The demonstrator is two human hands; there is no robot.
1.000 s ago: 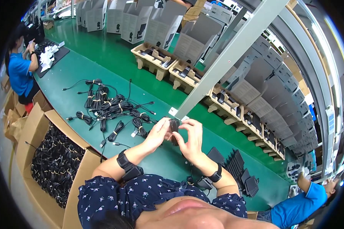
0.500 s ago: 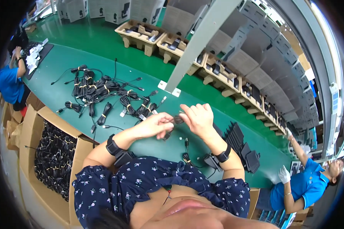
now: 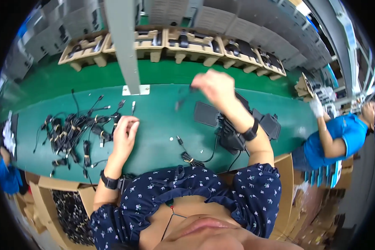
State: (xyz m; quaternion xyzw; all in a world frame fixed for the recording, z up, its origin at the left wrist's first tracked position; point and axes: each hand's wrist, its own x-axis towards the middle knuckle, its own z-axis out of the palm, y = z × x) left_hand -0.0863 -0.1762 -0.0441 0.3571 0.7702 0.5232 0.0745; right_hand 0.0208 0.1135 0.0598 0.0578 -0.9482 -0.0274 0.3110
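My right hand (image 3: 214, 87) is raised over the far side of the green bench, its fingers closed on a black cable (image 3: 180, 100) that hangs down, smeared by motion. Beside the right edge of a pile of black cables (image 3: 71, 133), my left hand (image 3: 125, 135) has its thumb apart from its loosely bent fingers, with nothing visible in it. Several cables in the pile are bundled with pale ties. Another tied cable (image 3: 191, 159) lies close to my body. Black flat stands or panels (image 3: 206, 114) lie under and beside my right forearm.
Cardboard trays (image 3: 191, 43) with black parts line the far side, behind a grey metal post (image 3: 127, 54). An open carton of cables (image 3: 73, 212) stands lower left. A co-worker in blue (image 3: 331, 141) works at right, another person (image 3: 8, 173) at left.
My hands have come apart. The right has carried the cable up and away; the left has moved over to the pile. The whole view has turned and shifted to the right.
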